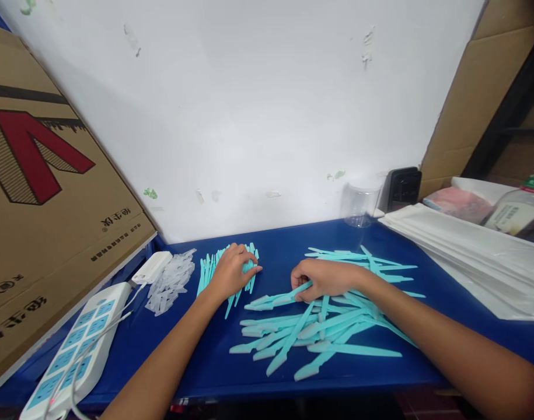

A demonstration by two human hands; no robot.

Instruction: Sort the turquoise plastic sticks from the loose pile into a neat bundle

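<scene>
My right hand is closed around a few turquoise eyebrow razors, their broad ends pointing left. Beneath and around it spreads a loose, crossed heap of the same razors. My left hand rests over a tidier bunch of turquoise razors, which lie roughly side by side with their length running away from me. Its thumb and index finger are apart, with razors showing in the gap; the other fingertips are hidden. Left of this bunch lies a pile of small clear plastic pieces.
A white power strip with cables and a white adapter lie at the left of the blue table. A large cardboard box leans there. A clear cup, a black object and white sheets are at the right.
</scene>
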